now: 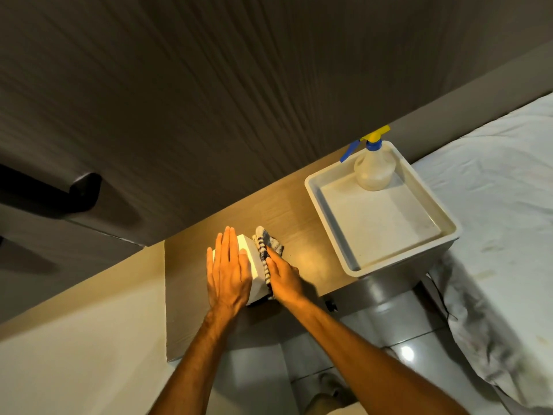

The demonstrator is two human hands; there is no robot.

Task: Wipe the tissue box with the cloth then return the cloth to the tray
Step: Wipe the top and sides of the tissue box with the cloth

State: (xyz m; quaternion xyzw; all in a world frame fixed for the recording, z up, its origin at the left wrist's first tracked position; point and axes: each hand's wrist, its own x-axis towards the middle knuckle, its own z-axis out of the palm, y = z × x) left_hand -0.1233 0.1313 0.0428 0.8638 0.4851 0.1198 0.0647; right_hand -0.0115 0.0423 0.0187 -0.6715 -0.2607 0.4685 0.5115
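Note:
A white tissue box stands on a wooden bedside shelf. My left hand lies flat on top of the box, fingers straight and together, holding it down. My right hand presses a blue-and-white striped cloth against the box's right side; part of the cloth bunches on the shelf behind the fingers. The white tray stands to the right on the same shelf, apart from the box.
A spray bottle with a yellow-and-blue trigger stands in the tray's far corner. A bed with white sheets lies to the right. A padded dark wall rises behind the shelf. Tiled floor shows below.

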